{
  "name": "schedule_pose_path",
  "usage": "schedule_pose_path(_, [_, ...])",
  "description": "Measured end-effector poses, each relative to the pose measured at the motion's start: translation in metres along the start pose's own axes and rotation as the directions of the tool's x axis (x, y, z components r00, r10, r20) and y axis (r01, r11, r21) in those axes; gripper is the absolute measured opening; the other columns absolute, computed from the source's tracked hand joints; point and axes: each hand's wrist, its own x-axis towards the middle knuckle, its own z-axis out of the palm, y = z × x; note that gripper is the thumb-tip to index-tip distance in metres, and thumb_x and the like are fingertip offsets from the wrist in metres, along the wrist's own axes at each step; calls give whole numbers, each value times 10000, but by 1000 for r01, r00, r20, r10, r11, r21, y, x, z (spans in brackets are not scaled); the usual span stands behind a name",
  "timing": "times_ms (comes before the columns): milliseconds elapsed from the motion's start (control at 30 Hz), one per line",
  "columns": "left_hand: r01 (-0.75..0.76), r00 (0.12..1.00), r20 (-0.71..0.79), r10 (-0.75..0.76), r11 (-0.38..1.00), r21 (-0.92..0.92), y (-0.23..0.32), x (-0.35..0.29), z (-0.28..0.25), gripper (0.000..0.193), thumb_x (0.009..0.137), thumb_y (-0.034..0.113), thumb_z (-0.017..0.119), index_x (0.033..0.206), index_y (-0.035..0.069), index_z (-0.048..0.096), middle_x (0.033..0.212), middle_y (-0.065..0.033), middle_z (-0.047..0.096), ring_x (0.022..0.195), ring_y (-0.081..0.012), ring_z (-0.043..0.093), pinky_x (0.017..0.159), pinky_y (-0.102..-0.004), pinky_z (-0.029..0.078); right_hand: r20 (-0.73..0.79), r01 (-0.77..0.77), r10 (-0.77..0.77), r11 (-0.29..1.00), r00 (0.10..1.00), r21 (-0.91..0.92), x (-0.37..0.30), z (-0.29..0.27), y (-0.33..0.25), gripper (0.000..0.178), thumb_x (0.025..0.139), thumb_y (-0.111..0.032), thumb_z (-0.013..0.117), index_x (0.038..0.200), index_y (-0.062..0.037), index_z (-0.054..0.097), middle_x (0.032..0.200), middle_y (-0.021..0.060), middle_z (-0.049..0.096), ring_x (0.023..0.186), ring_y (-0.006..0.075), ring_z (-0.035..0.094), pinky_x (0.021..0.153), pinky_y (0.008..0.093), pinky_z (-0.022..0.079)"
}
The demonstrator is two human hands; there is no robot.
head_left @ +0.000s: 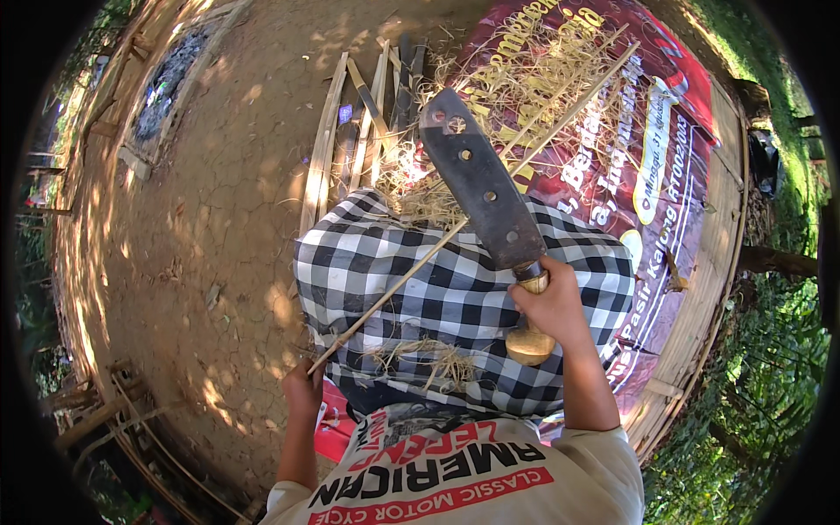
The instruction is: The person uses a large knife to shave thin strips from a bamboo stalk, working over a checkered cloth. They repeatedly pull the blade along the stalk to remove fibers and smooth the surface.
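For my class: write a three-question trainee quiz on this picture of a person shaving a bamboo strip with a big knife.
1. True or false: the right hand grips the cleaver by its wooden handle.
2. Which hand holds the near end of the bamboo strip?
3. The checked cloth on the lap is: A red, B black and white, C green.

Key: 1 true. 2 the left hand. 3 B.
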Motion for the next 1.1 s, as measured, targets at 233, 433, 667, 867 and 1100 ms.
schedule_pose_path(233, [-20,1000,-15,20,999,30,7,4,2,255,828,207,721,716,23,585,638,-204,572,592,-395,578,527,-424,436,-38,31,-31,999,999,-12,2,10,4,162,734,19,646,884,57,597,703,84,629,531,108,587,506,264,480])
schedule_pose_path(433, [-15,1000,-2,15,1000,16,7,5,-4,263,821,209,729,711,18,586,630,-203,570,578,-397,569,529,-428,440,29,24,-22,997,999,-67,6,-6,-1,135,736,18,648,855,59,600,644,62,612,527,107,585,503,267,475])
schedule_pose_path(667, [18,1000,2,-18,999,49,2,6,0,254,815,211,733,720,22,593,635,-202,577,597,-396,589,537,-428,449,72,15,-14,1000,997,-14,-5,12,12,193,725,14,665,897,71,599,675,65,615,563,122,609,513,278,487])
schedule_pose_path(867, [2,1000,-11,-1,999,39,1,6,2,255,820,221,725,725,27,590,634,-205,576,608,-395,598,542,-436,452,8,-140,141,967,990,213,4,-1,-9,190,709,-27,658,866,69,610,664,113,622,546,126,586,538,289,481])
schedule_pose_path(1100, [4,1000,11,-4,997,72,-1,4,-3,257,826,227,720,726,27,592,640,-204,581,614,-398,597,549,-435,453,148,-112,102,991,984,67,-3,-2,-3,191,708,-25,664,857,83,612,656,101,622,555,131,589,529,292,461])
